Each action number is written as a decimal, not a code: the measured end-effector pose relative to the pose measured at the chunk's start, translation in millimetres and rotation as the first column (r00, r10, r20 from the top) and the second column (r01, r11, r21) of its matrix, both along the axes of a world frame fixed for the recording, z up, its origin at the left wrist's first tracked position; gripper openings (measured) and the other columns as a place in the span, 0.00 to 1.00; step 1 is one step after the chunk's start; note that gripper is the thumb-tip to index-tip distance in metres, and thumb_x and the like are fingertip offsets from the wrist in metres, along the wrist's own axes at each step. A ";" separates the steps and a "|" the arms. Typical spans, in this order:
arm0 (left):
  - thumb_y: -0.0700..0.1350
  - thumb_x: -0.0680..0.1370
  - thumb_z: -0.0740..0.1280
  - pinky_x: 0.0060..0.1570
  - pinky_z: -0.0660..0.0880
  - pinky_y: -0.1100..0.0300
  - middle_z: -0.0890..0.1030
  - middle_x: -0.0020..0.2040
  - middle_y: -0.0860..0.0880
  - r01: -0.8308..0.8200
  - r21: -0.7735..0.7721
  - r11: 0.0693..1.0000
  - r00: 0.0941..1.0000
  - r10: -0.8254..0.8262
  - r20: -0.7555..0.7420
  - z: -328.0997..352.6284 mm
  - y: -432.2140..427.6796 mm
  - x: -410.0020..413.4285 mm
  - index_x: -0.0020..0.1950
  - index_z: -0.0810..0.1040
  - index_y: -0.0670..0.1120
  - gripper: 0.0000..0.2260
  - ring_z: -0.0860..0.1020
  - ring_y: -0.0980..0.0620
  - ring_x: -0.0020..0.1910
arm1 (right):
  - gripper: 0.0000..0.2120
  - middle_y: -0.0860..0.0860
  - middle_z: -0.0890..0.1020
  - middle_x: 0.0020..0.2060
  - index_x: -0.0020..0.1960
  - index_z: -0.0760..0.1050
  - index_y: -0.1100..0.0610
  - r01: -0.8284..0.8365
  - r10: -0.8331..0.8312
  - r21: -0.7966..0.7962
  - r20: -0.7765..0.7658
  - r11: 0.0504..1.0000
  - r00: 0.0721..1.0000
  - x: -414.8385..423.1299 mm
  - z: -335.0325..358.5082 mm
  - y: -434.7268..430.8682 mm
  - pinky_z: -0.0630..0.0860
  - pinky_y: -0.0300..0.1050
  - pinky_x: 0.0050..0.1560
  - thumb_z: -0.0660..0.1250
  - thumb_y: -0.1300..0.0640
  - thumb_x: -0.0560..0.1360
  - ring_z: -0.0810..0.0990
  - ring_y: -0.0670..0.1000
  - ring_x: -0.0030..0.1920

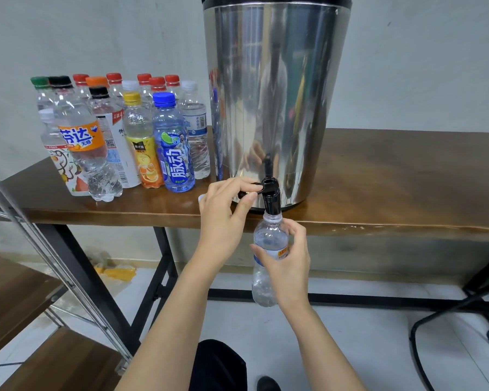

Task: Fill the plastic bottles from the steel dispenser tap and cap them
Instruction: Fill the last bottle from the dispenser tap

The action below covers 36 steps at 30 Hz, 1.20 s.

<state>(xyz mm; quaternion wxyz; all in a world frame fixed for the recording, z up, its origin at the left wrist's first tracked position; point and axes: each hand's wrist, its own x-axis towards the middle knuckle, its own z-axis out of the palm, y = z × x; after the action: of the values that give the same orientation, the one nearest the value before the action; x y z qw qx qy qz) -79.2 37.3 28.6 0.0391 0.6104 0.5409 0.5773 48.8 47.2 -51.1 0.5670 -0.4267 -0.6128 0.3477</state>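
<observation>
A: Bottle, quick?
B: Clear plastic bottle (269,277), uncapped, ribbed lower half, white label with blue and orange marks. It hangs upright just below the table's (407,179) front edge, mouth right up at the black tap (272,203). Can't tell the fill level.

A: Hands?
B: Right hand (290,266) is wrapped round the bottle's middle, thumb on the near side, fingers curled behind the shoulder. Left hand (223,218) pinches the tap's black lever (256,189) between thumb and forefinger, other fingers tucked. Both forearms bare, reaching up from below.

A: Materials?
B: Steel dispenser (274,94): tall polished cylinder, mirror-like, dark rim on top, standing at the front edge. The table is a glossy brown wood slab on a black metal frame. Capped bottles (130,136) cluster toward the table's left end, just beside the dispenser: red, orange, green, black, yellow, blue and white caps.
</observation>
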 end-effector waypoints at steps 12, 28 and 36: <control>0.56 0.78 0.59 0.63 0.67 0.39 0.77 0.55 0.72 -0.009 0.010 1.000 0.999 0.009 0.046 -1.0 -0.7 5.4 0.53 0.77 0.62 0.08 0.73 0.57 0.61 | 0.33 0.36 0.75 0.57 0.57 0.66 0.35 -0.022 0.023 -0.015 0.013 1.000 1.000 2.9 3.2 0.0 0.69 0.25 0.54 0.81 0.59 0.66 0.73 0.34 0.59; 0.48 0.80 0.63 0.62 0.69 0.45 0.78 0.53 0.71 -0.008 0.009 1.000 0.998 0.008 0.067 -0.4 -2.8 8.1 0.49 0.76 0.63 0.09 0.73 0.57 0.59 | 0.33 0.39 0.76 0.58 0.59 0.67 0.38 -0.046 0.047 -0.044 0.026 0.998 0.999 5.7 3.7 1.6 0.69 0.24 0.53 0.81 0.59 0.66 0.73 0.34 0.59; 0.46 0.80 0.63 0.58 0.68 0.61 0.79 0.55 0.66 0.003 0.027 1.000 0.998 -0.005 0.064 -2.7 -1.9 10.4 0.50 0.77 0.58 0.07 0.74 0.57 0.59 | 0.32 0.40 0.76 0.58 0.61 0.68 0.42 -0.046 0.048 -0.050 0.030 0.998 0.998 7.1 3.9 2.0 0.72 0.28 0.54 0.81 0.59 0.66 0.75 0.38 0.59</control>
<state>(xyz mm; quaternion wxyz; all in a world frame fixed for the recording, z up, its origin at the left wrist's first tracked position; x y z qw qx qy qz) -68.8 35.4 25.8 0.0492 0.5932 0.5302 0.6038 55.9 49.3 -47.2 0.5383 -0.4315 -0.6226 0.3694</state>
